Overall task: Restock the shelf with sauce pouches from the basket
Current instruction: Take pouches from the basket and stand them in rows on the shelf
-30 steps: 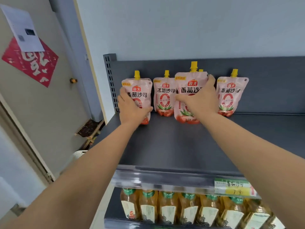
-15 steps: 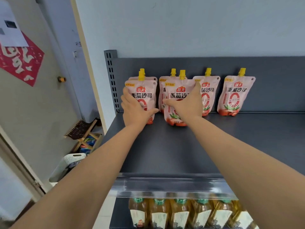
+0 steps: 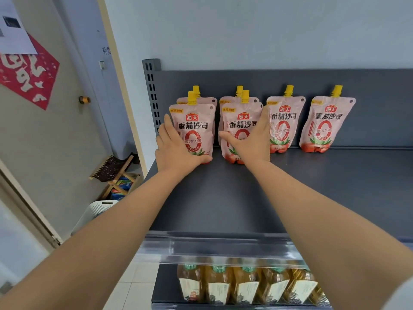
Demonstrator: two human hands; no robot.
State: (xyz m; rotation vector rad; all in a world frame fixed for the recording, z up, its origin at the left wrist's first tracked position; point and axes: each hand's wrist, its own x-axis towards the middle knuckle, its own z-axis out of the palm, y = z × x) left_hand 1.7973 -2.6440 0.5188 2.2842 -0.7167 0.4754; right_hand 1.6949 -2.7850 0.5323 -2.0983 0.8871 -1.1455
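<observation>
Head view, both arms reach over the dark grey shelf [image 3: 223, 198] towards its back wall.

Six pink sauce pouches with yellow caps stand upright there. The front left pouch [image 3: 197, 128] stands just ahead of the rear left pouch [image 3: 204, 101] and covers most of it. The front second pouch [image 3: 240, 118] likewise hides most of the rear second pouch [image 3: 230, 101]. The third pouch [image 3: 283, 121] and fourth pouch [image 3: 324, 124] lean singly against the wall further right, apart from each other.

Left hand [image 3: 176, 151]: fingers straight along the left edge of the front left pouch, thumb stretched across its base. I read it as a flat touch, not a grasp.

Right hand [image 3: 250, 142]: fingers straight up the right edge of the front second pouch, thumb pointing left across its front. Also spread rather than clenched. It overlaps the left edge of the third pouch, and I cannot tell whether it touches it.

Below the shelf lip I see a row of oil bottles [image 3: 245, 285]. On the floor at left sit a white bin [image 3: 98, 210] and a wooden rack [image 3: 114, 168]
</observation>
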